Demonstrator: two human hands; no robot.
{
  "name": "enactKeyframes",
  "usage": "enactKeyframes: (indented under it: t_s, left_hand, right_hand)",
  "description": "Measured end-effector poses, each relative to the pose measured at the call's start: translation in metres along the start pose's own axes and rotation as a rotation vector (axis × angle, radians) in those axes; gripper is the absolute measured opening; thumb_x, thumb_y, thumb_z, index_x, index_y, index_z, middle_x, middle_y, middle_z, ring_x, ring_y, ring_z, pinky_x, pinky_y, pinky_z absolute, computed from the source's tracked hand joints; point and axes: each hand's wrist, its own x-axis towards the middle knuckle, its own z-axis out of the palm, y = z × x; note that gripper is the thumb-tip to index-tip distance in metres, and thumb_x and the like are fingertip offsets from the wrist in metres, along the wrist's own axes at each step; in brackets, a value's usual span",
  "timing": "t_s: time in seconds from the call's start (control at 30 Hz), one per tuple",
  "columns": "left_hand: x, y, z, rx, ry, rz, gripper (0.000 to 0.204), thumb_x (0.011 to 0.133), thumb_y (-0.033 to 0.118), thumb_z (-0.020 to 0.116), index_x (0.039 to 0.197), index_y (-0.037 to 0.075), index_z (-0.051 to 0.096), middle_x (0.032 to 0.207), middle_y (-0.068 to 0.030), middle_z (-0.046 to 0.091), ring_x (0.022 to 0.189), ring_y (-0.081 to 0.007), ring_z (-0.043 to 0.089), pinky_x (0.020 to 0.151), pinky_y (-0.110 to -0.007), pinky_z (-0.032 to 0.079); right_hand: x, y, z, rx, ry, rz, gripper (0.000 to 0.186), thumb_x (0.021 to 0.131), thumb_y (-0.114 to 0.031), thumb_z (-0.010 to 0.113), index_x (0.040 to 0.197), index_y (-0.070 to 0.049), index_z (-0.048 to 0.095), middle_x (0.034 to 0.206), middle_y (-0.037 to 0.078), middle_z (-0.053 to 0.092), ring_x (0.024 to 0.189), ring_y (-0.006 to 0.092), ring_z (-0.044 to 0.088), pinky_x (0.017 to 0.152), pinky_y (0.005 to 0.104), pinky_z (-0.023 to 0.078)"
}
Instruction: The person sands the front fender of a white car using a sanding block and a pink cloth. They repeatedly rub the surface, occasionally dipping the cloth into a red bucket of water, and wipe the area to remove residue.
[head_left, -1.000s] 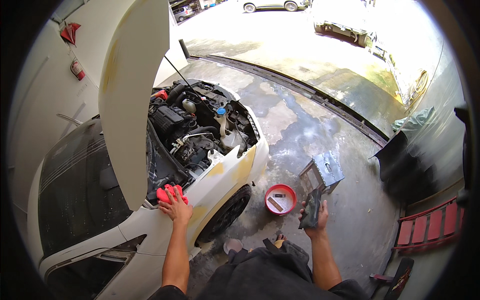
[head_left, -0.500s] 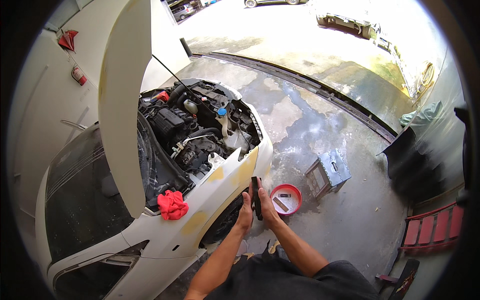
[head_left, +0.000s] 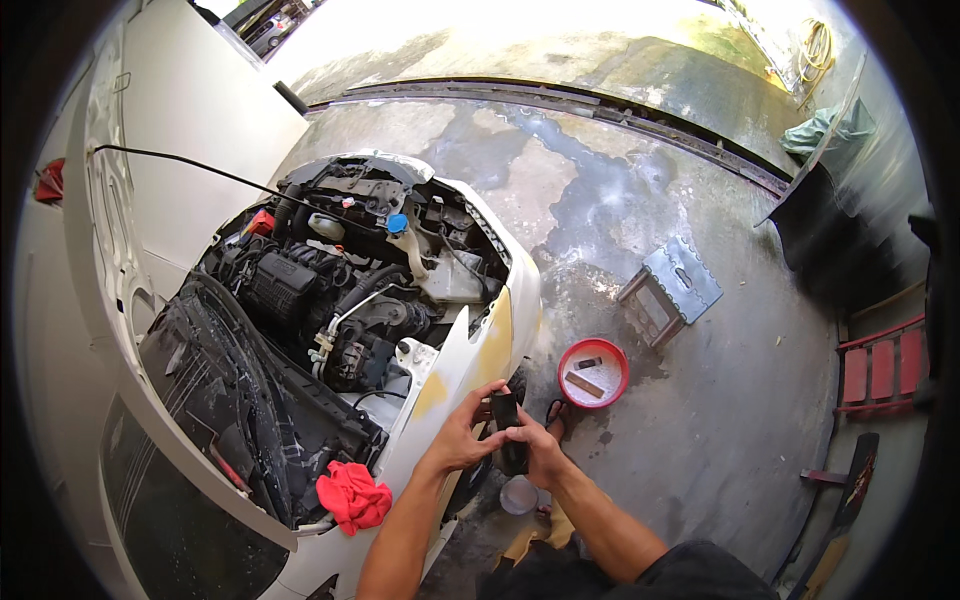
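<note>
Between my two hands is a narrow black block [head_left: 505, 411], probably a sanding block, held upright beside the car's front fender. My left hand [head_left: 460, 437] grips its left side, with the fingers curled over the upper end and the thumb across the near side. My right hand [head_left: 541, 455] is closed around its right side, thumb pressed on the front. Just beyond them, the white fender [head_left: 462, 352] carries yellow patches [head_left: 491, 341]. A red cloth [head_left: 354, 497] lies crumpled on the car's edge, left of my forearm.
On the floor to the right, a red-rimmed basin [head_left: 624, 378] holds whitish liquid, a brown bar [head_left: 584, 385] and a small dark block [head_left: 589, 362]. Behind it stands a blue-grey step stool [head_left: 684, 281]. A pale round container [head_left: 518, 495] sits below my hands. The engine bay [head_left: 330, 270] is exposed under the raised hood [head_left: 105, 220].
My view has turned, so the engine bay shows more fully. My palms were flat along the block's sides; now fingers and thumbs curl around it.
</note>
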Motion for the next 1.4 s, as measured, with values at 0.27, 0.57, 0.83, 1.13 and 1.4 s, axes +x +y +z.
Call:
enactKeyframes:
  t_s: [0.27, 0.57, 0.83, 1.13, 1.4]
  left_hand:
    - [0.125, -0.037, -0.063, 0.168, -0.070, -0.179, 0.106, 0.082, 0.018, 0.094, 0.166, 0.012, 0.029, 0.139, -0.0178, 0.064, 0.126, -0.0299, 0.066, 0.110, -0.043, 0.050]
    - [0.166, -0.035, -0.105, 0.854, -0.216, -0.086, 0.116, 0.086, 0.067, 0.076, 0.167, 0.001, 0.024, 0.169, -0.0251, 0.032, 0.151, -0.0394, 0.038, 0.119, -0.050, 0.028]
    - [0.152, -0.072, -0.128, 1.125, 0.114, -0.204, 0.072, 0.097, 0.037, 0.065, 0.158, 0.004, 0.046, 0.157, -0.0166, 0.055, 0.141, -0.0340, 0.053, 0.117, -0.052, 0.031]
    - [0.153, -0.074, -0.130, 1.049, 0.166, -0.214, 0.056, 0.096, 0.032, 0.067, 0.146, 0.008, 0.061, 0.143, -0.0101, 0.068, 0.133, -0.0330, 0.060, 0.115, -0.049, 0.034]
    - [0.153, -0.074, -0.130, 1.040, 0.129, -0.250, 0.049, 0.095, 0.031, 0.067, 0.138, 0.007, 0.068, 0.136, -0.0084, 0.072, 0.128, -0.0299, 0.064, 0.112, -0.047, 0.036]
  right_hand:
    - [0.119, -0.011, -0.061, 0.350, -0.022, -0.056, 0.073, 0.104, -0.041, 0.063, 0.161, -0.003, 0.038, 0.135, 0.007, 0.060, 0.120, 0.0149, 0.058, 0.105, 0.0332, 0.047]
    - [0.167, -0.030, -0.061, -0.312, 0.423, 0.055, 0.064, 0.109, -0.031, 0.058, 0.163, -0.002, 0.040, 0.133, 0.010, 0.057, 0.119, 0.0172, 0.057, 0.106, 0.0296, 0.044]
    - [0.271, -0.044, -0.097, -0.885, 1.060, -0.446, 0.069, 0.094, -0.039, 0.081, 0.152, -0.010, 0.058, 0.104, 0.014, 0.052, 0.098, 0.0288, 0.054, 0.092, 0.0387, 0.048]
    - [0.271, -0.006, -0.059, -0.981, 1.023, -0.440, 0.071, 0.086, -0.037, 0.088, 0.145, -0.005, 0.066, 0.092, 0.010, 0.044, 0.089, 0.0267, 0.042, 0.080, 0.0364, 0.045]
    - [0.282, -0.043, -0.117, -0.953, 1.191, -0.398, 0.067, 0.090, -0.034, 0.084, 0.147, -0.006, 0.065, 0.100, 0.011, 0.050, 0.091, 0.0264, 0.049, 0.085, 0.0369, 0.045]
